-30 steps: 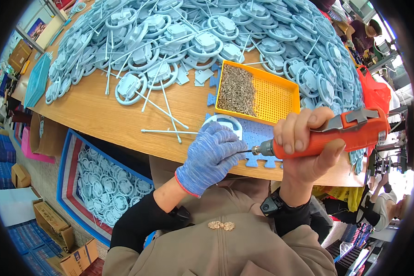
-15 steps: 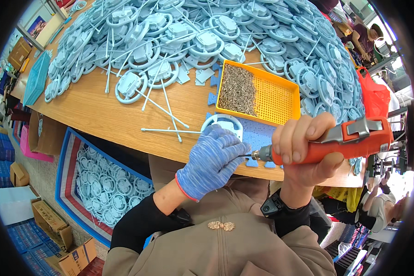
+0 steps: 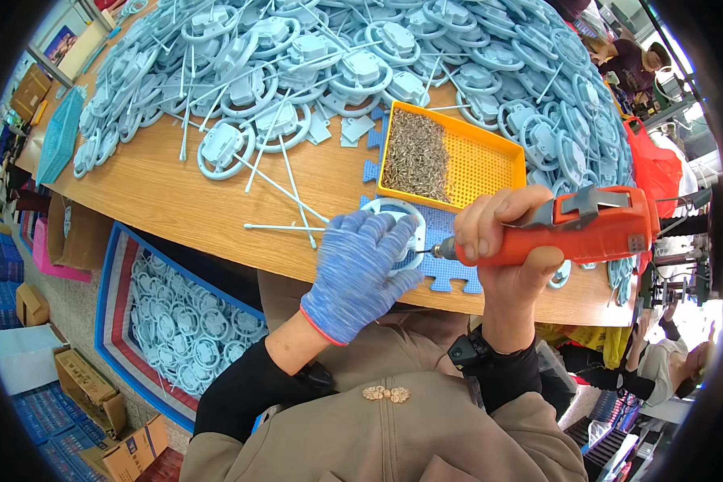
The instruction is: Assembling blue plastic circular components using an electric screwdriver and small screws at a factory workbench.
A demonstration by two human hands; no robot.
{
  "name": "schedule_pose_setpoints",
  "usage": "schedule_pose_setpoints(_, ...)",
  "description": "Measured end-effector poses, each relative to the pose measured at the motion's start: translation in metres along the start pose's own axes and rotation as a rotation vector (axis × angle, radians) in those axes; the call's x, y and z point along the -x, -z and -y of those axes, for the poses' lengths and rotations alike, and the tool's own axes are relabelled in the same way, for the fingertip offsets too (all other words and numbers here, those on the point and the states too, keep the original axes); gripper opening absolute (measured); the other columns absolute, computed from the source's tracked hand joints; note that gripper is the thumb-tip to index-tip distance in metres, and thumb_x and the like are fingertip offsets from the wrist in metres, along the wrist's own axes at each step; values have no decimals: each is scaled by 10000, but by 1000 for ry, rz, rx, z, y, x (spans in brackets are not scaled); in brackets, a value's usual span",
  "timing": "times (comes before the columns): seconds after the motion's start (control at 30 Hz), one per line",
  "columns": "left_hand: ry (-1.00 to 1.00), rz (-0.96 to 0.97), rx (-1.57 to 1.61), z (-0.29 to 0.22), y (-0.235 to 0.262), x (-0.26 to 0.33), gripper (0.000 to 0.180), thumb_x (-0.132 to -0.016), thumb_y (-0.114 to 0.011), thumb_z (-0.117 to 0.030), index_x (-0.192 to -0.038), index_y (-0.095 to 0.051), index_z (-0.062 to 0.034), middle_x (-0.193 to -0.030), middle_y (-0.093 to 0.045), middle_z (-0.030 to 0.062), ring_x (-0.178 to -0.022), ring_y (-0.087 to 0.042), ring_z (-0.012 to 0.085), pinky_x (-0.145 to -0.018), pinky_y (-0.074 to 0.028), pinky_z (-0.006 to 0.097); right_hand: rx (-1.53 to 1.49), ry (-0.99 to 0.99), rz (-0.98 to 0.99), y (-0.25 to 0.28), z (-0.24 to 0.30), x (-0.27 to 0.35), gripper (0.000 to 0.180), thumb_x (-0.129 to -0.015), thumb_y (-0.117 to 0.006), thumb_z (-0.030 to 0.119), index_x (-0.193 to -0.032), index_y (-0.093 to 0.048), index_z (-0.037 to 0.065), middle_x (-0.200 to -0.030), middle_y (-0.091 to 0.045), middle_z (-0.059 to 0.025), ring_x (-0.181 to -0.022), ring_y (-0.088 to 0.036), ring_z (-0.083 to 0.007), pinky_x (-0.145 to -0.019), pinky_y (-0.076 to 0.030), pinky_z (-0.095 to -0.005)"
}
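At frame centre, the gloved left hand [image 3: 360,269] pressed flat, fingers released, on a pale blue wheel part [image 3: 395,218]. The right hand [image 3: 502,241] had its fingers clenched around an orange electric screwdriver [image 3: 574,233].

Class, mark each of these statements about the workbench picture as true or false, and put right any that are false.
1. The left hand wears a blue knitted glove. True.
2. The right hand is gloved too. False: it is bare, and it grips an orange power screwdriver.
3. The yellow tray holds a heap of small screws. True.
4. The gloved hand rests on a red wheel-shaped part. False: the wheel-shaped part under it is pale blue and white.
5. The blue bin below the table edge holds more of the pale wheel-shaped parts. True.
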State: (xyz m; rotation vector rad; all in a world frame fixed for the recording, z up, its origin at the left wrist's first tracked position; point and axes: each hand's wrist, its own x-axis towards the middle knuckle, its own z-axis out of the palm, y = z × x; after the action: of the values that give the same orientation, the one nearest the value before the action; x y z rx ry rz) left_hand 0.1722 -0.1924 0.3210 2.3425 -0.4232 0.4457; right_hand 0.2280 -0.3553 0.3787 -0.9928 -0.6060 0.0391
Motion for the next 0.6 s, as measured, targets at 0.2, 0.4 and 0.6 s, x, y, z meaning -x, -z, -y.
schedule_pose_setpoints(0.2,-25,30,-110,18,-16,1,621,-694,-749,-290,-1222,-529,-51,-1159,-574,150,-1084,-516,344,-949,-381,442,59,-25,-49,-1,-10,-4,558,-762,-750,460,-993,-515,10,-675,-537,-66,-600,-529,-173,-512,-427,-282)
schedule_pose_setpoints(0.4,23,-14,-5,17,-18,-3,631,-698,-744,-240,-1250,-511,-40,-1172,-571,160,-1071,-521,352,-949,-386,446,90,-11,-41,3,-19,-7,521,-771,-748,432,-987,-531,10,-680,-545,-58,-616,-537,-170,-529,-432,-289)
schedule_pose_setpoints(0.6,39,-3,-16,19,-17,-6,672,-678,-760,-260,-1261,-508,-41,-1140,-578,153,-1030,-530,343,-934,-386,446,280,-11,-87,-3,-22,-9,577,-806,-640,569,-960,-497,32,-620,-488,-37,-538,-498,-166,-489,-414,-295)
